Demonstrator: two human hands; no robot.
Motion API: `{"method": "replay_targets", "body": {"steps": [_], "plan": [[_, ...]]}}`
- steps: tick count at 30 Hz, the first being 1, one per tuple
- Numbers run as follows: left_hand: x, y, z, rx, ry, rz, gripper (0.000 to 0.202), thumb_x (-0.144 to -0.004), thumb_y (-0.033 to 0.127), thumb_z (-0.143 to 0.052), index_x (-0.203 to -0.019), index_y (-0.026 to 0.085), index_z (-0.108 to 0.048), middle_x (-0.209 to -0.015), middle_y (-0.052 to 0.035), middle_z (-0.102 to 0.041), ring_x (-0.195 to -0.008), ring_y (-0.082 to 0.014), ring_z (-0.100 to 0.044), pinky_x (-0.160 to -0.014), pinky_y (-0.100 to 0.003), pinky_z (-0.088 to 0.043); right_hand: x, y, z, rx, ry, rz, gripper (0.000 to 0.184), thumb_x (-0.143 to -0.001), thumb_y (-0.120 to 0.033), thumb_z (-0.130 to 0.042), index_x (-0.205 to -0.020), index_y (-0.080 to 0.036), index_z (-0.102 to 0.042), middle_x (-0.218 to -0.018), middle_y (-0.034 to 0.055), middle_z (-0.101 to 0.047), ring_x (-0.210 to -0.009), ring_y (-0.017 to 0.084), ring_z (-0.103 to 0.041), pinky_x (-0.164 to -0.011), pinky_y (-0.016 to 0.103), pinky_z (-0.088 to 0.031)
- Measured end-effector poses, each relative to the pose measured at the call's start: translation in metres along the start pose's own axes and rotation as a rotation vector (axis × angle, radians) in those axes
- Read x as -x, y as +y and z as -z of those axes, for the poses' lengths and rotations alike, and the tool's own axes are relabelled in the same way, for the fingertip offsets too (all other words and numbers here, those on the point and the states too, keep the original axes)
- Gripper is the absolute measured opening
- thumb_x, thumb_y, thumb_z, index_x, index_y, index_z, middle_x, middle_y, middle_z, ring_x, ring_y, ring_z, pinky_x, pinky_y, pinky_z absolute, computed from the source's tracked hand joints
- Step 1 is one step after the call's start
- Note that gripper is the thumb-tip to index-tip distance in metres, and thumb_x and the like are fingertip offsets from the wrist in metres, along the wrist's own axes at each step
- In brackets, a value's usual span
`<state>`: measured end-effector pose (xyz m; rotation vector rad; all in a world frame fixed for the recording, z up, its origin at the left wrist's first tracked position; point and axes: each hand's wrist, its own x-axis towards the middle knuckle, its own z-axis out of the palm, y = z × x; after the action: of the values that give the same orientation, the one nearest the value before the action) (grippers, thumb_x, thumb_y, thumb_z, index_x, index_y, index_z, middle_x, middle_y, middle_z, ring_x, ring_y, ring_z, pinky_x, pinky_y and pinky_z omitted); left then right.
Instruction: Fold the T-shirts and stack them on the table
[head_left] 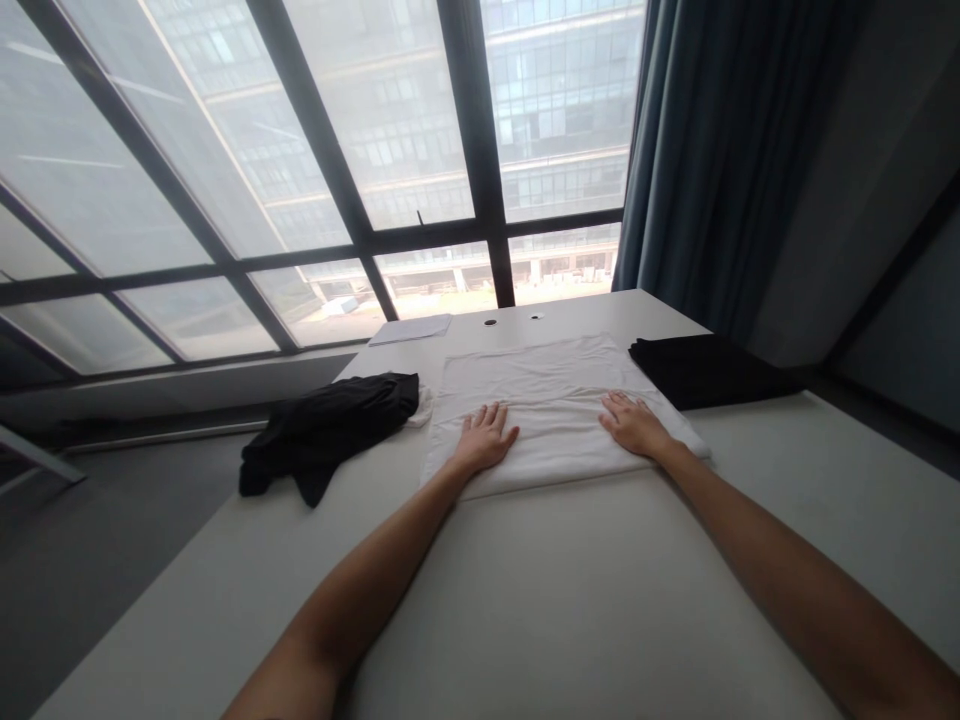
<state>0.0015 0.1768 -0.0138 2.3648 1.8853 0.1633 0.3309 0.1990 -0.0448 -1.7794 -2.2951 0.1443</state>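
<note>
A white cloth (pixel 551 440), folded into a broad rectangle, lies on the white table (pixel 570 580) in front of me. Creases run across it, and its near edge is fairly straight. My left hand (pixel 486 438) rests palm down on the cloth's left part with fingers stretched out. On the right part lies my right hand (pixel 631 422), also flat, its fingers spread and pointing inward. Neither hand grips the fabric. Whether the cloth is a garment I cannot tell.
Left of the cloth is a crumpled black cloth (pixel 330 430), with a bit of white fabric beside it. A neatly folded black cloth (pixel 709 370) lies at the right edge. Papers (pixel 410 329) sit at the far left, near a cable hole (pixel 490 323). Windows and a dark curtain (pixel 697 170) stand behind.
</note>
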Motion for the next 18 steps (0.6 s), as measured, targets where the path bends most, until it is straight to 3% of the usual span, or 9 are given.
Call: {"method": "replay_targets", "body": {"steps": [5, 10, 14, 18], "plan": [[0.003, -0.018, 0.010, 0.021, -0.028, -0.041, 0.061, -0.105, 0.051, -0.027, -0.157, 0.021, -0.028, -0.163, -0.0134, -0.026, -0.152, -0.0295, -0.021, -0.118, -0.054, -0.025, 0.001, -0.001, 0.000, -0.012, 0.007, -0.006, 0.056, -0.102, -0.041, -0.033, -0.150, -0.014, -0.043, -0.161, 0.0148, -0.032, -0.150, 0.026, -0.026, -0.121, 0.052, -0.018], [0.036, -0.045, 0.026, -0.014, 0.005, -0.107, 0.061, -0.104, 0.049, -0.032, -0.155, 0.017, -0.035, -0.161, -0.0120, -0.032, -0.151, -0.0271, -0.023, -0.120, -0.048, -0.023, 0.001, -0.003, 0.000, -0.018, 0.030, 0.002, 0.055, -0.101, -0.041, -0.034, -0.149, -0.015, -0.045, -0.161, 0.0143, -0.034, -0.150, 0.026, -0.027, -0.120, 0.052, -0.019], [0.068, -0.061, 0.017, -0.075, 0.078, -0.119, 0.060, -0.103, 0.049, -0.035, -0.153, 0.018, -0.041, -0.160, -0.0112, -0.036, -0.150, -0.0292, -0.027, -0.121, -0.050, -0.024, 0.002, -0.004, 0.000, -0.017, 0.040, 0.005, 0.056, -0.101, -0.040, -0.035, -0.148, -0.013, -0.046, -0.160, 0.0150, -0.034, -0.150, 0.028, -0.027, -0.120, 0.052, -0.020], [0.080, -0.064, 0.007, -0.096, 0.069, -0.083, 0.063, -0.103, 0.053, -0.032, -0.153, 0.017, -0.041, -0.161, -0.0111, -0.033, -0.150, -0.0306, -0.025, -0.121, -0.052, -0.023, 0.003, -0.004, 0.001, -0.005, 0.043, 0.005, 0.055, -0.100, -0.040, -0.034, -0.148, -0.014, -0.047, -0.160, 0.0141, -0.035, -0.149, 0.027, -0.028, -0.120, 0.051, -0.021]]}}
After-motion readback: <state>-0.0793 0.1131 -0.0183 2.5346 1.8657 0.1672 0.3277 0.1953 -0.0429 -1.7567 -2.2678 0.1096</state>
